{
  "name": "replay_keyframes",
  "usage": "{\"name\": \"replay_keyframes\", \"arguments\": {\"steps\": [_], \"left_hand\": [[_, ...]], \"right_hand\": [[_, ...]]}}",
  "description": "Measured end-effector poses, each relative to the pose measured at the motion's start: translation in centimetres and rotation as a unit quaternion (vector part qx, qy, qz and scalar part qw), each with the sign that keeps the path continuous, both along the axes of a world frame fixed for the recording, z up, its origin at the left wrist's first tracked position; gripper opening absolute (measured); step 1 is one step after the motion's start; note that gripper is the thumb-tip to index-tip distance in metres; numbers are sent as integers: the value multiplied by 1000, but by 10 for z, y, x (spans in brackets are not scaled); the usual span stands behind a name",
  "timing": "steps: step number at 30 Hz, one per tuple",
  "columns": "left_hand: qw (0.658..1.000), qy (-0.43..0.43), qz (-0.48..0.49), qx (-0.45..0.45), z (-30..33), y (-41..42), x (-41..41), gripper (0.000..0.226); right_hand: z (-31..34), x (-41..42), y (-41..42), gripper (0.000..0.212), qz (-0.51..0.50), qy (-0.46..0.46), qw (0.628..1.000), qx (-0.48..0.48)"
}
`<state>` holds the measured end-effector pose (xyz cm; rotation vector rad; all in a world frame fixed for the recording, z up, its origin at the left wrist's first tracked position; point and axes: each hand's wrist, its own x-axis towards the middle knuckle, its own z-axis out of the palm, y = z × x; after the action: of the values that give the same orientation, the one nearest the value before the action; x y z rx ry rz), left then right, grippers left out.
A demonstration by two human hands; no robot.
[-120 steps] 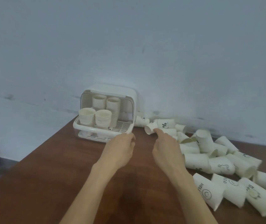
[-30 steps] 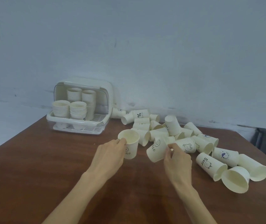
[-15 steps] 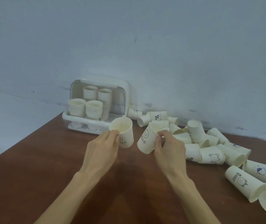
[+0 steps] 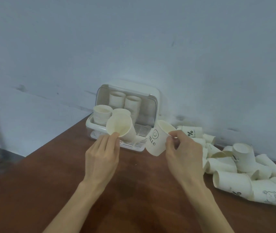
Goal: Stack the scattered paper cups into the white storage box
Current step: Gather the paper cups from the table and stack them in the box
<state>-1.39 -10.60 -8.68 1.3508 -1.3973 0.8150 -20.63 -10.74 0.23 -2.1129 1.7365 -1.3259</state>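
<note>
The white storage box (image 4: 153, 98) stands open against the wall with several stacks of paper cups (image 4: 101, 115) inside on its slatted tray. My left hand (image 4: 102, 157) pinches the rim of a plain paper cup (image 4: 119, 126), tilted with its mouth toward me, just in front of the box. My right hand (image 4: 182, 158) grips a cup printed with a smiley and "HELLO" (image 4: 157, 142), held by its rim to the right of the box opening. Many loose cups (image 4: 231, 167) lie on their sides at the right.
The brown wooden table (image 4: 50, 190) runs to a left edge with floor beyond. A pale wall rises directly behind the box and cup pile. One cup (image 4: 242, 153) stands upside down on the pile.
Both hands have lifted their cups up and forward to the front of the box. The left cup has tipped so its mouth faces me. The view has shifted left toward the box.
</note>
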Motion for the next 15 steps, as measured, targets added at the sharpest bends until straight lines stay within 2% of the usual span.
{"name": "replay_keyframes", "arguments": {"steps": [5,11,15], "left_hand": [[997,45,51,-25,0,-4,24,16],[995,35,93,-14,-7,-9,30,9],[994,34,101,-1,-12,-11,30,11]], "right_hand": [[-4,34,-22,21,30,11,999,-24],[10,74,-65,19,69,19,993,-92],[21,96,-99,21,99,60,986,-119]]}}
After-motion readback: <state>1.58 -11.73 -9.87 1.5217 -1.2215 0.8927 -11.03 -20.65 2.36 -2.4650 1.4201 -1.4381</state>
